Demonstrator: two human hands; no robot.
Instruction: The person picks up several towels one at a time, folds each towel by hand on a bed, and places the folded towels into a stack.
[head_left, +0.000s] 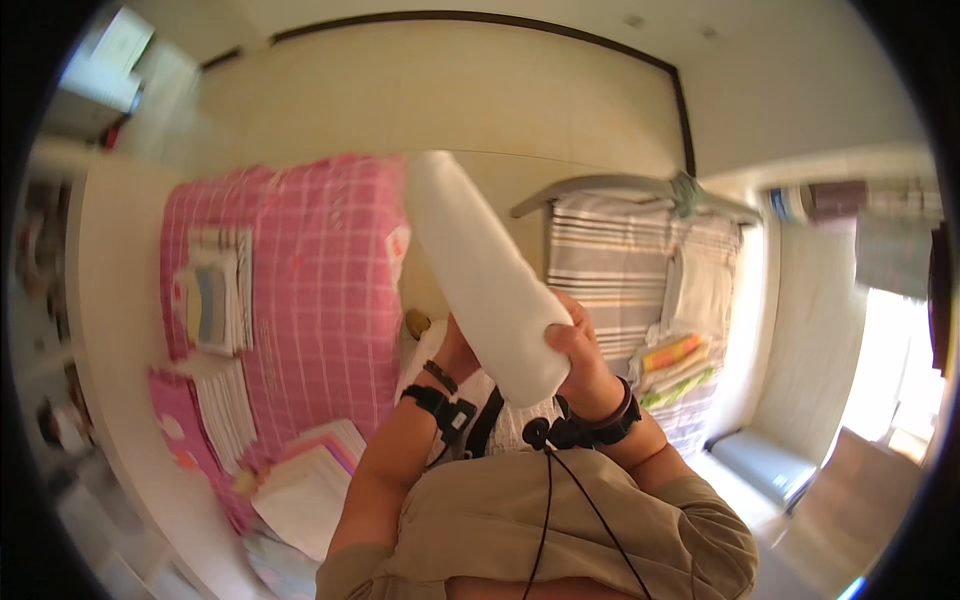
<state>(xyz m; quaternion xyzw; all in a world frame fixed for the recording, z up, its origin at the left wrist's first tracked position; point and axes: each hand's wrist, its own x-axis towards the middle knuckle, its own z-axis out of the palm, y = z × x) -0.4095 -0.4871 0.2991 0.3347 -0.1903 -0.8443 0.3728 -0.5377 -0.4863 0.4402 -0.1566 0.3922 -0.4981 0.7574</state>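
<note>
A long, smooth white bundle (487, 277), folded or rolled and seemingly of cloth, stretches away from my body in a slant. My right hand (581, 349) grips its near right side, with the thumb pressed on top and the fingers beneath. Under the bundle's left edge lies my left hand (459, 351); its fingers are hidden by the bundle, so I cannot tell how they hold it. Both wrists carry black straps, and a small device (454, 416) sits on the left one.
To the left is a bed with a pink checked cover (322, 247), bearing stacked folded cloths (217, 292) and a white folded piece (304, 487). On the right, a striped bed (607, 262) holds folded fabric and packets (671, 364). A grey-blue case (761, 465) lies further right.
</note>
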